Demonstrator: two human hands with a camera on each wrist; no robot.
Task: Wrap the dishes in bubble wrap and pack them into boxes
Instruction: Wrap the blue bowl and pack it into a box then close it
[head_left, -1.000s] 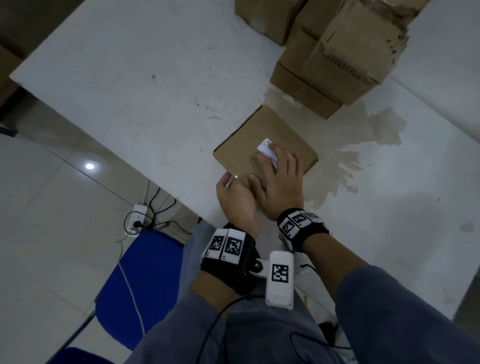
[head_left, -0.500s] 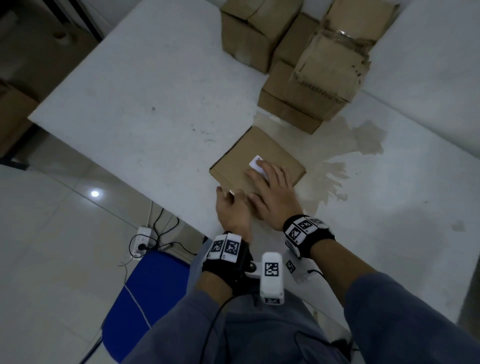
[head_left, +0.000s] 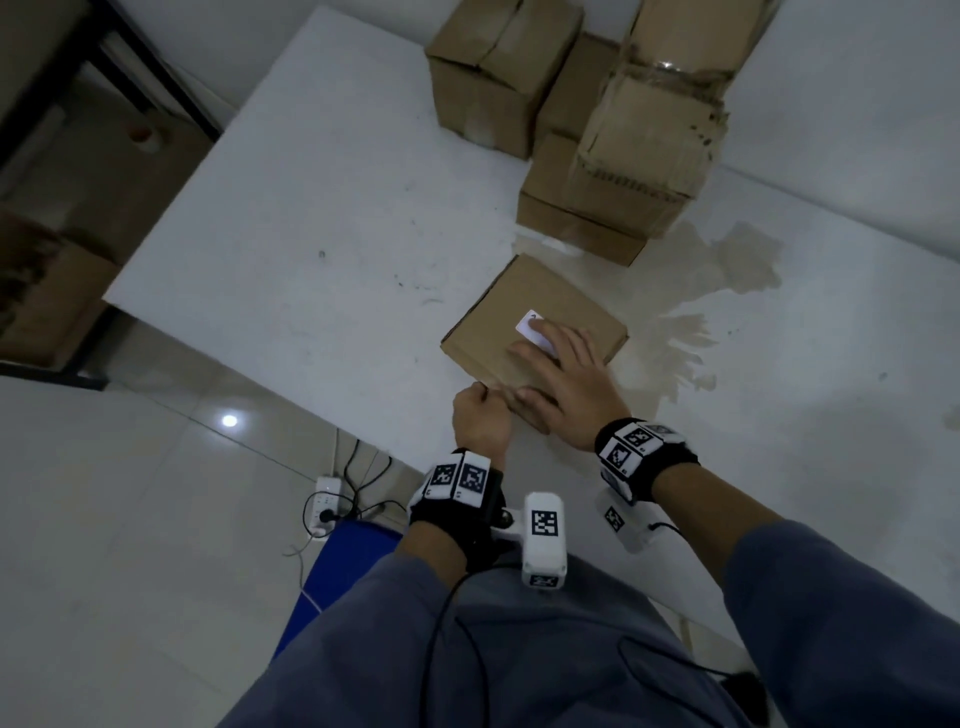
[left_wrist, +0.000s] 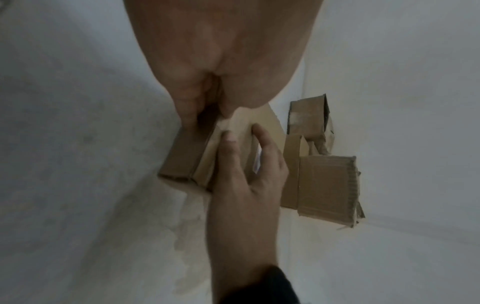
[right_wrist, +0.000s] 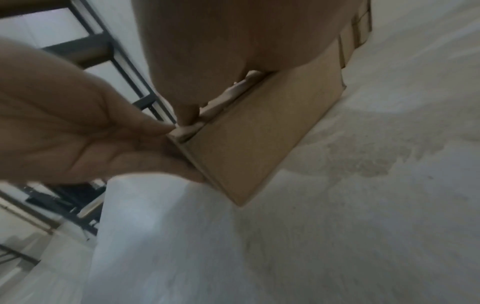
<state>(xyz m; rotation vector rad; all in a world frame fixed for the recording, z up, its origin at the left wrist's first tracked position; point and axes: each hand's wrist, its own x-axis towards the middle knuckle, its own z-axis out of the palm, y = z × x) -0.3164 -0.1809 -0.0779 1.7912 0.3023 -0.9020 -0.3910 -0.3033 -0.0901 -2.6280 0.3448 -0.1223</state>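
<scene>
A: Starting from the left, what is being done by the left hand (head_left: 480, 423)?

B: It is being kept at the near corner of the small box (head_left: 524, 317), by the table (head_left: 311, 218) edge. Its fingers are curled, and in the right wrist view a fingertip and the thumb are being pressed at the corner seam. Whether a flap is really being pinched cannot be told; the contact is half hidden.

A: And further to the right?

B: The right hand (head_left: 563, 382) is being laid flat on the lid, fingers spread and almost straight, partly over a white label (head_left: 531, 326). The box is being held down, not gripped.

A: How is the box lying from the hands?

B: It is lying directly in front of both hands, near the table edge, turned like a diamond, one corner pointing to the person. Its top is nearly square, so no clear long axis is being shown. The left hand is nearer to the corner where the closing is probably being finished.

A: How is the box looking?

B: Plain brown cardboard, low, closed, with clean edges. Dishes and bubble wrap are not being seen. Behind, well apart, bigger worn cartons (head_left: 613, 156) are being stacked beside a dried stain (head_left: 727, 260).
</scene>
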